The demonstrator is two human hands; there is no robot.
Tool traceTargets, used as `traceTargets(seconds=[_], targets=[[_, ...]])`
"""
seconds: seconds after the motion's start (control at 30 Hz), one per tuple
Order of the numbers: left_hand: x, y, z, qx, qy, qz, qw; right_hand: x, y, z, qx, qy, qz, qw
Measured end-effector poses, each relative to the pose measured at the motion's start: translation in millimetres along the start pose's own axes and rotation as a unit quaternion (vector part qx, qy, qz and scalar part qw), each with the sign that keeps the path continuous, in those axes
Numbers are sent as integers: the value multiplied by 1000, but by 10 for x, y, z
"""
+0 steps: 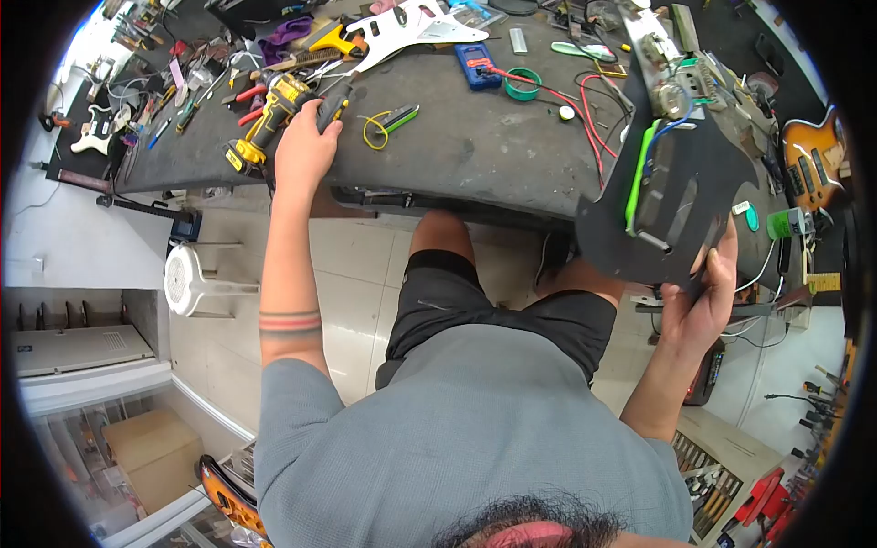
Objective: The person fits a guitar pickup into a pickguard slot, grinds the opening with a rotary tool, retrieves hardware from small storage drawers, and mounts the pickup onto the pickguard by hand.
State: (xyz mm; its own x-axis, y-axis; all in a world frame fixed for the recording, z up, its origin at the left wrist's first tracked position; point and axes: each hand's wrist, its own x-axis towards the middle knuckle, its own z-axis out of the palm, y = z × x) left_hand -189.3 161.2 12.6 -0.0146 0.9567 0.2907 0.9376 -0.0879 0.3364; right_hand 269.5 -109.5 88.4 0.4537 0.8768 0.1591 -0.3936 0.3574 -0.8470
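A dark, scuffed tabletop spans the top of the frame. A yellow drill lies on it at upper left; a green-and-black tool, blue multimeter and green ring lie toward upper centre.

A drill, workbench and guitar suggest a workshop.

Black pickguard (slotted), tilted, raised, dark tool, partly hidden

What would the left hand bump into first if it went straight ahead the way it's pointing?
Probably the dark tool, which the left hand seems to be touching; farther on, roughly in line, lies a yellow-handled tool, though depth is hard to judge.
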Motion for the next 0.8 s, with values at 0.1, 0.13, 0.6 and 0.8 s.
traceTargets(seconds=[0.1,0.13,0.6,0.8], targets=[[232,50,131,117,-51,36,991,-45,22,-57,12,-18,0,1000],[251,58,168,123,-44,49,990,-72,28,-87,9,-20,1,1000],[151,789,84,94,20,302,949,-80,174,-186,21,-19,35,999],[321,990,147,61,-101,248,962,-66,230,-178,48,-63,24,997]])
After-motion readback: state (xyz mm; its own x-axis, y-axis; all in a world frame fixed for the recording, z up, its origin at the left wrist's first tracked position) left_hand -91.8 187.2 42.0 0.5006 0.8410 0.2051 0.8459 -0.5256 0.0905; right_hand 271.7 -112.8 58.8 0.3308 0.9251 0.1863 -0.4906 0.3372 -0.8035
